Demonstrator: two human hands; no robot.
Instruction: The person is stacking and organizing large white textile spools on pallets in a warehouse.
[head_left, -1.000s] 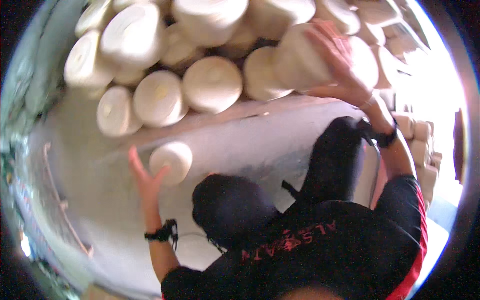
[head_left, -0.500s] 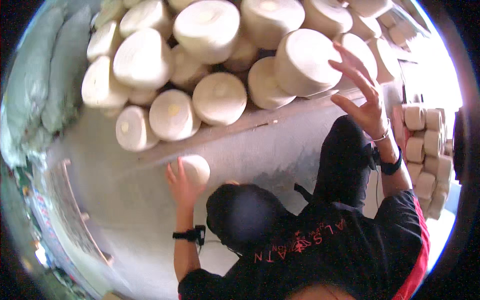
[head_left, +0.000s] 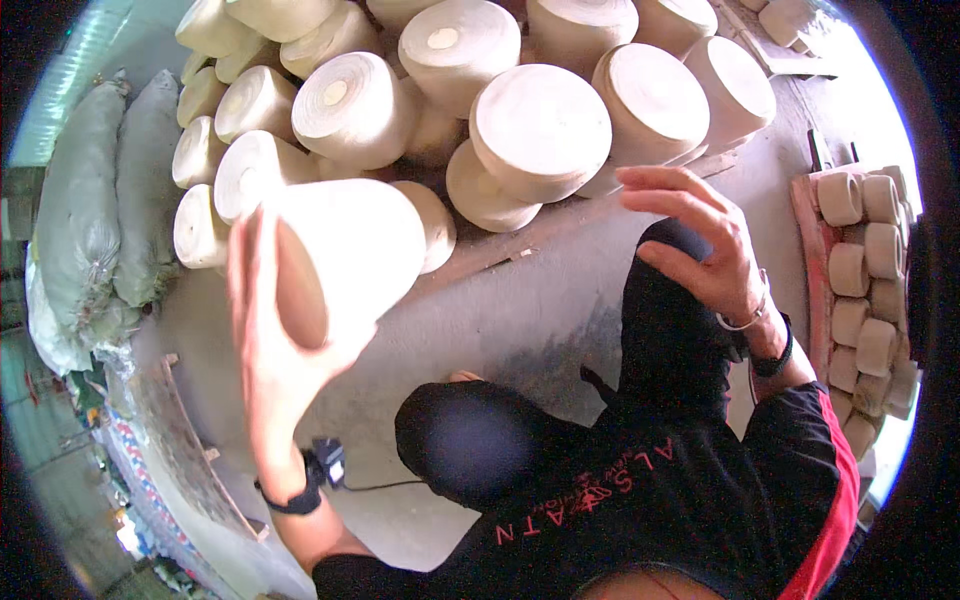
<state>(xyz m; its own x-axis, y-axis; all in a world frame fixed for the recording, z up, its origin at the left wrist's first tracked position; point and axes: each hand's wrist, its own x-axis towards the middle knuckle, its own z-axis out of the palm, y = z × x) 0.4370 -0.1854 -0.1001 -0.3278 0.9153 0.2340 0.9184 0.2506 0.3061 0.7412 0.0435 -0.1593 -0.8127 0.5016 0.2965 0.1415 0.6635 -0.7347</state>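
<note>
My left hand (head_left: 275, 320) grips a large cream roll (head_left: 365, 240) at its end, with the fingers along the rim and the thumb below. This roll is raised close to the camera, lit very brightly, and hides part of the pile behind it. One shaded end of it faces my palm. On the right, my right hand (head_left: 700, 235) hangs above my knee, fingers apart and curved, holding nothing. Nearest to it are cream drum-shaped rolls (head_left: 650, 105) with rounded sides, and another roll (head_left: 540, 130) with a flat pale face.
Several similar rolls (head_left: 355, 110) are heaped on a low wooden board (head_left: 480, 265) in front. Stuffed pale green sacks (head_left: 80, 190) stand at the left, above a wooden panel (head_left: 205, 450). Small rolls (head_left: 850, 265) are stacked at the right. Grey floor (head_left: 520, 330) lies between.
My left hand has lifted the roll from low near the floor up toward the camera. My right hand has come slightly down and left, away from the pile. The view has shifted.
</note>
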